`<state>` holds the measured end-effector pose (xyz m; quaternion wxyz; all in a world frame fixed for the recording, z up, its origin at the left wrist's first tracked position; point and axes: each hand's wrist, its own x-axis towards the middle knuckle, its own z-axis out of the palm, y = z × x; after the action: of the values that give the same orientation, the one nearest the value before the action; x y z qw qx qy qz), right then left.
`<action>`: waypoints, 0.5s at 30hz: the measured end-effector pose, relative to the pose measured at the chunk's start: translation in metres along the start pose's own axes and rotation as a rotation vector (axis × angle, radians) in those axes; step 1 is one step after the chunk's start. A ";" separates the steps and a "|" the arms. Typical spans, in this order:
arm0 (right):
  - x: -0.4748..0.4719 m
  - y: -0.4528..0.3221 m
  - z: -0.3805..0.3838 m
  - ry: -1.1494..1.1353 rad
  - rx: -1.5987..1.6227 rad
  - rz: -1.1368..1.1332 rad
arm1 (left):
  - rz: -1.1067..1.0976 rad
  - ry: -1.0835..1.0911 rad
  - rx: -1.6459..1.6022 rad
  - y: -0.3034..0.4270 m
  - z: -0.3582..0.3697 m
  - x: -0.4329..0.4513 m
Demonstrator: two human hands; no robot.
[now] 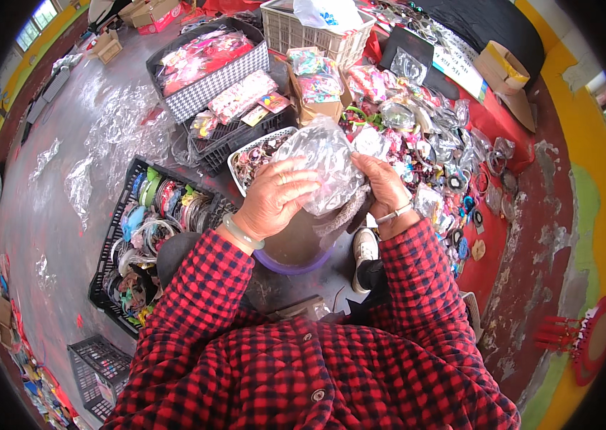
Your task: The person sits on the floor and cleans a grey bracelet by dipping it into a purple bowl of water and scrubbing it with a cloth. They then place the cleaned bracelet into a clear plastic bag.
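A crumpled clear plastic bag is held up between my two hands. My left hand has its fingers laid across the bag's near left side; its thumb is hard to make out. At the right edge, my right hand pinches the bag between thumb and fingers. A fuzzy grey-brown band hangs below the right hand, apparently in the same grip. Beneath both hands stands a basin with a purple rim, partly covered by the bag and band. Behind the bag, a white basket holds small hair accessories.
A black crate of headbands and hair hoops lies at left. Packaged accessories are heaped on red cloth at right. Ahead are a houndstooth bin, a cardboard box and a beige crate. Loose plastic litters the floor.
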<state>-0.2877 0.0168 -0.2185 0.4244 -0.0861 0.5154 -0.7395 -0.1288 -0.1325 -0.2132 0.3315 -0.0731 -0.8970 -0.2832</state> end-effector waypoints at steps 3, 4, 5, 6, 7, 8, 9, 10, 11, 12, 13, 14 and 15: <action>0.002 0.005 0.000 -0.052 -0.081 -0.043 | 0.052 -0.016 -0.124 -0.007 0.013 -0.008; 0.000 0.005 0.003 -0.076 -0.061 -0.038 | 0.017 -0.013 -0.136 -0.005 0.016 -0.009; -0.004 0.006 0.008 -0.102 -0.042 -0.030 | -0.021 -0.009 -0.147 -0.002 0.018 -0.011; -0.007 0.007 0.012 -0.128 -0.023 -0.021 | -0.060 -0.005 -0.157 -0.001 0.020 -0.013; -0.011 0.009 0.015 -0.186 -0.006 -0.001 | -0.066 0.006 -0.118 -0.001 0.021 -0.015; -0.011 0.006 0.016 -0.243 -0.199 0.003 | -0.089 0.057 -0.093 -0.001 0.019 -0.016; -0.016 0.004 0.019 -0.317 -0.298 -0.003 | -0.112 0.108 -0.068 -0.002 0.018 -0.017; -0.022 0.001 0.024 -0.392 -0.396 -0.010 | -0.136 0.159 -0.041 -0.004 0.017 -0.019; -0.008 0.013 0.014 -0.453 -0.489 -0.127 | -0.137 0.233 -0.033 -0.006 0.022 -0.013; -0.008 0.025 0.022 -0.431 -0.511 -0.217 | -0.155 0.214 -0.053 -0.006 0.021 -0.013; -0.012 0.026 0.024 -0.439 -0.644 -0.245 | -0.173 0.196 -0.074 -0.005 0.020 -0.012; -0.018 0.022 0.032 -0.448 -0.778 -0.270 | -0.194 0.179 -0.095 -0.005 0.019 -0.014; -0.021 0.023 0.041 -0.419 -0.833 -0.457 | -0.230 0.136 -0.138 -0.006 0.018 -0.016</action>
<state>-0.2390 0.0010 -0.2124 0.2758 -0.5043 0.6381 -0.5123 -0.1283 -0.1267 -0.2369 0.3512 0.0267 -0.8532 -0.3847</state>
